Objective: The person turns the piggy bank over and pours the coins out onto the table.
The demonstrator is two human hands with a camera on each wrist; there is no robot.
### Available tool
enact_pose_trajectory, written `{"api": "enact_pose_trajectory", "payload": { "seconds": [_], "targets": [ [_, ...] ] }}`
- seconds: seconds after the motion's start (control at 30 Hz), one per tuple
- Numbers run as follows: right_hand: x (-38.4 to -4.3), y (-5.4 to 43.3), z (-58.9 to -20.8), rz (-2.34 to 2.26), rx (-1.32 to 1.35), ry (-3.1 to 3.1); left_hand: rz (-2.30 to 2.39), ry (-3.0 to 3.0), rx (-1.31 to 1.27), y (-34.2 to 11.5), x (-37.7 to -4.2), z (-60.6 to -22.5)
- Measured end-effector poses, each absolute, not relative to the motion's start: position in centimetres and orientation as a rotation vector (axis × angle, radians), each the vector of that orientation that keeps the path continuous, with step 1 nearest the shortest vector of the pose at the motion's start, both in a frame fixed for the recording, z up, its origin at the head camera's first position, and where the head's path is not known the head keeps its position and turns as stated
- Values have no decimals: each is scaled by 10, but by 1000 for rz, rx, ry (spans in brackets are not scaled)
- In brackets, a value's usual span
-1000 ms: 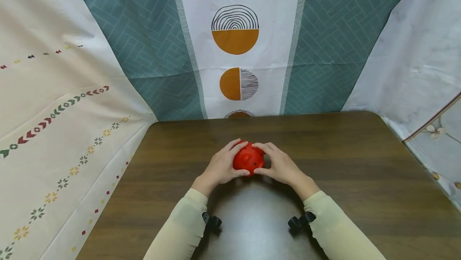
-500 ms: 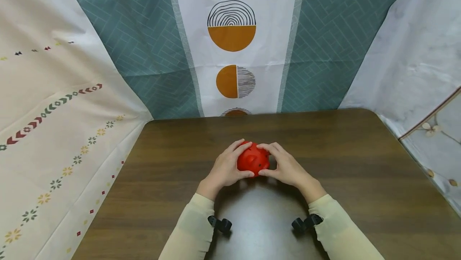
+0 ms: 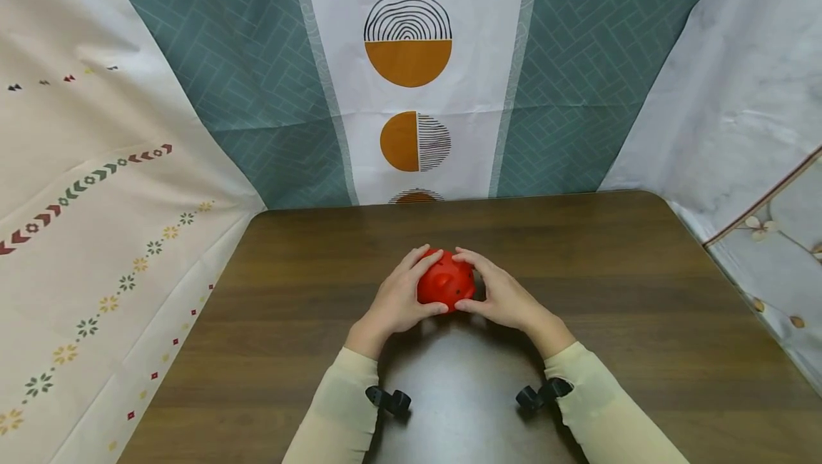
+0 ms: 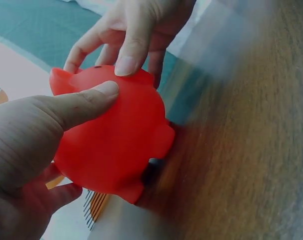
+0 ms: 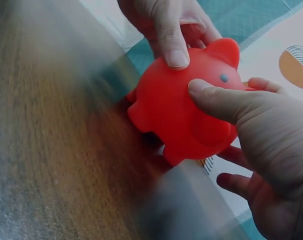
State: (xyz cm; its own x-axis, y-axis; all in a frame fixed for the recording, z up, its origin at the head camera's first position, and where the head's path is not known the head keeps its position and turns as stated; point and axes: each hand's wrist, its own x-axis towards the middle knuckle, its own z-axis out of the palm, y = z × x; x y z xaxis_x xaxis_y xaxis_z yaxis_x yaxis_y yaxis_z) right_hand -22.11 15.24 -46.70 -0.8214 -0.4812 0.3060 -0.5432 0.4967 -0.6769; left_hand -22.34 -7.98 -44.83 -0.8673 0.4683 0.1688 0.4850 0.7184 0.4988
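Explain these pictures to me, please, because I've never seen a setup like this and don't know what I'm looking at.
There's no robot here, only a person in pale sleeves. The wide picture comes from a camera worn on the head, looking forward and down. The two close-ups come from cameras worn on the left and right wrists; the black devices there are probably those. Below is a wooden table, with patterned cloths behind it. The left grip and right grip, both bare human hands, hold a red pig-shaped figure between them, one from each side. Whether it touches the wood, I can't be sure.
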Motion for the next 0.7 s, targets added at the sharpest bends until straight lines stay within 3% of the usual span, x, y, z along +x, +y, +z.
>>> {"api": "enact_pose_trajectory", "payload": {
  "seconds": [0.7],
  "targets": [
    [-225,158,-471,1470,795,-2602,-796,-2903,-746,-72,-210,-437]
  ]
}}
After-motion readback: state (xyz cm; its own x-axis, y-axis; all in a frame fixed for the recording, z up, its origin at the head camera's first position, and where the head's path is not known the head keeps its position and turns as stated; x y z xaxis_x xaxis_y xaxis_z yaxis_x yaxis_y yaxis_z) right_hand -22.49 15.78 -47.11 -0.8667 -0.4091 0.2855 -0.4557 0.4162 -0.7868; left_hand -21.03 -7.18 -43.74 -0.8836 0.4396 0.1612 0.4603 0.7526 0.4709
